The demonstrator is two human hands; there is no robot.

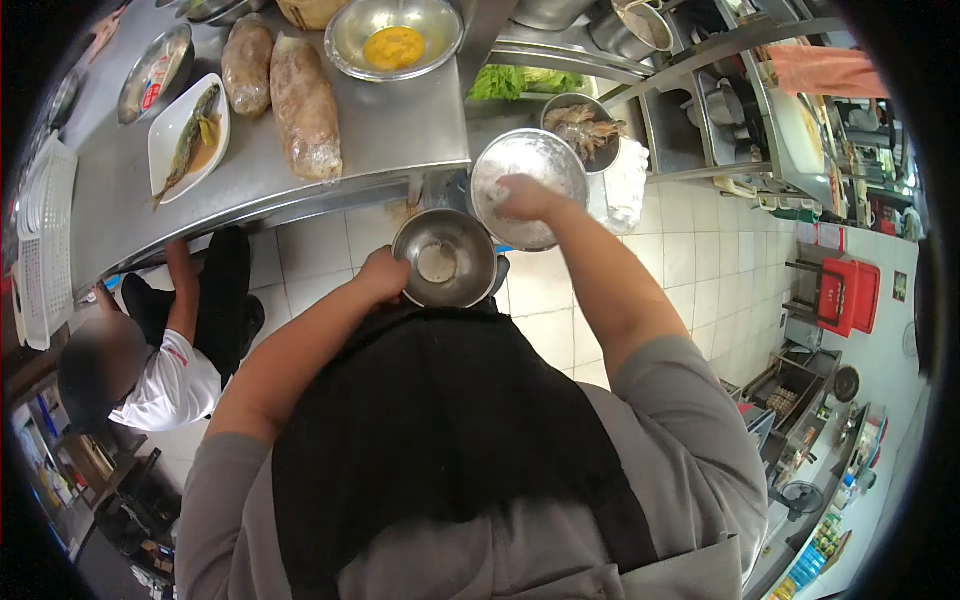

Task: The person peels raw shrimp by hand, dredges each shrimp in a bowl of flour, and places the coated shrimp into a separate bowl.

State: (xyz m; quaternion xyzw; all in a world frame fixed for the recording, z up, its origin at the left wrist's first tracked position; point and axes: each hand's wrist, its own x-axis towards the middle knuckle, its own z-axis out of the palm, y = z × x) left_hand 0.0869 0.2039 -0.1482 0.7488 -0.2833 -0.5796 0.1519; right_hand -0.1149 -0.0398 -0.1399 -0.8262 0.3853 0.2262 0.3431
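Note:
My left hand (383, 276) is closed on the rim of a steel bowl (408, 228), held tilted in front of my apron. A little pale stuff (437, 263) lies in the bottom of that bowl. My right hand (524, 198) is down in a wider metal bowl (485, 165) of white powder (545, 165) that looks like flour. Its fingers are curled together and partly covered by the powder. Just behind this bowl is a metal pot (603, 160) of brownish prawns (583, 130). A white cloth or bag (627, 185) lies at its right.
On the steel counter (400, 125) stand a bowl of beaten egg (393, 47), two wrapped brown rolls (303, 105) and a white dish with a fish (190, 140). Leafy greens (500, 82) lie behind. A person in a white shirt (175, 385) crouches at left. Red chairs (848, 297) stand far right.

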